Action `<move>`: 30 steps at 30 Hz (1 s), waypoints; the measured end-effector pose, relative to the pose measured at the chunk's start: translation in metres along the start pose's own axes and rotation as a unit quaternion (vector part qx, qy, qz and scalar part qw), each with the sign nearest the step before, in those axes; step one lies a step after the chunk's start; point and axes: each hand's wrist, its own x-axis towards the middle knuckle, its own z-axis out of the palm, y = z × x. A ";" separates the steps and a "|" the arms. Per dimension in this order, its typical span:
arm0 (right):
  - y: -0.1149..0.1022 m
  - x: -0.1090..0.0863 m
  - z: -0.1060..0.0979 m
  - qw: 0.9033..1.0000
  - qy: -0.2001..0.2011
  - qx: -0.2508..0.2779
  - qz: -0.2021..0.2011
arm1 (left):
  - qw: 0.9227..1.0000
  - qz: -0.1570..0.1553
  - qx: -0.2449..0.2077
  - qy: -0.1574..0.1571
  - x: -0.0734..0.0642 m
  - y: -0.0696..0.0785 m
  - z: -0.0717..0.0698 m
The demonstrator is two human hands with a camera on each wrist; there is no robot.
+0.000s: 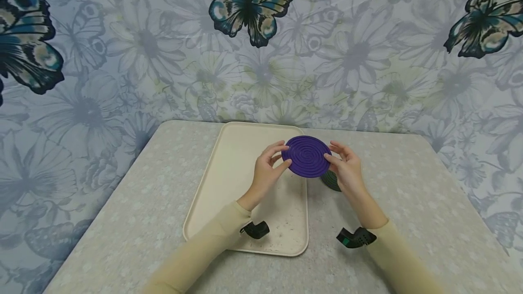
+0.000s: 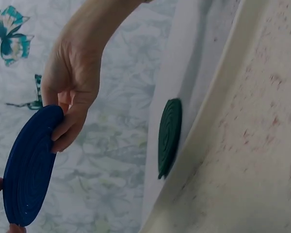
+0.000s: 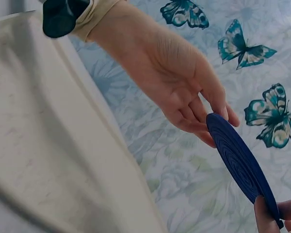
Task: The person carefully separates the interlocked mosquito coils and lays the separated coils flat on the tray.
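A flat purple disc with concentric ridges, like a coiled coaster, is held up above the tray's right edge and looks blue in both wrist views. My left hand pinches its left rim between thumb and fingers. On the opposite rim, my right hand grips it the same way. Below, a dark green ridged disc lies on the table just right of the tray; in the head view the purple disc and right hand partly cover this green disc.
A cream rectangular tray lies on the pale patterned table, with small dark specks near its front right part. Behind the table stands a wall covering with butterflies and flowers. Dark wrist devices sit at both sleeves.
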 end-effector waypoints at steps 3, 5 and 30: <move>-0.005 0.007 0.017 0.999 -0.013 0.034 -0.004 | 1.000 0.021 0.004 0.010 0.015 -0.005 -0.011; -0.008 0.011 0.025 0.998 -0.032 0.060 0.000 | 0.999 0.029 0.006 0.018 0.023 -0.010 -0.018; -0.022 0.007 0.038 0.995 -0.073 0.050 0.035 | 0.957 -0.022 0.253 -0.140 0.024 -0.013 -0.022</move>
